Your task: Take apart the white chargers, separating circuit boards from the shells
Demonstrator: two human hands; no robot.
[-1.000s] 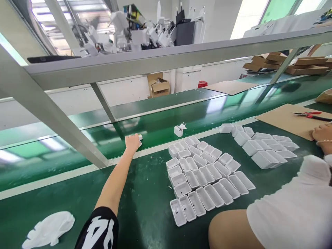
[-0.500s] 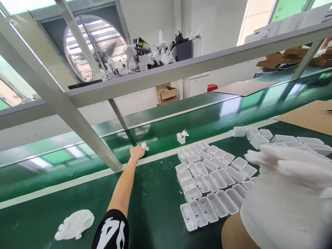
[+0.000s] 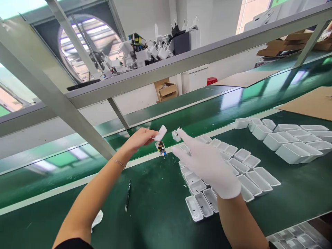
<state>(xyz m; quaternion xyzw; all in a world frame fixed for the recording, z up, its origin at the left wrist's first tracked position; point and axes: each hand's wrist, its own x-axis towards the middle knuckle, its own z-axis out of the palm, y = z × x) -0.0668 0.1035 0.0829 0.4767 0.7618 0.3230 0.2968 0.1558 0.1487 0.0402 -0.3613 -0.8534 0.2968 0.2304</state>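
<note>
My bare left hand [image 3: 142, 138] pinches a white plastic charger part [image 3: 161, 133] above the table's far edge strip. Just below that part hangs a small circuit board [image 3: 161, 148] with yellow, black and blue components; how the two are joined is hidden. In a white glove, my right hand [image 3: 204, 162] reaches in from the right, thumb and fingers apart, with nothing visible between them. Its upper fingertip overlaps a white charger housing [image 3: 176, 136] with metal pins on the green belt; contact cannot be told. Several white open trays [image 3: 195, 208] lie beneath and around the right hand.
A black pen-like tool [image 3: 128, 195] lies on the green table, and a white glove [image 3: 97, 220] is partly behind my left arm. More white trays [image 3: 292, 153] and a cardboard sheet [image 3: 311, 103] are at right. A metal shelf frame [image 3: 77, 121] slants overhead, loaded with charger parts [image 3: 145, 55].
My left hand has moved right, lifting the white part and circuit board off the belt area. My gloved right hand has swung from the right side toward it. The black tool now shows.
</note>
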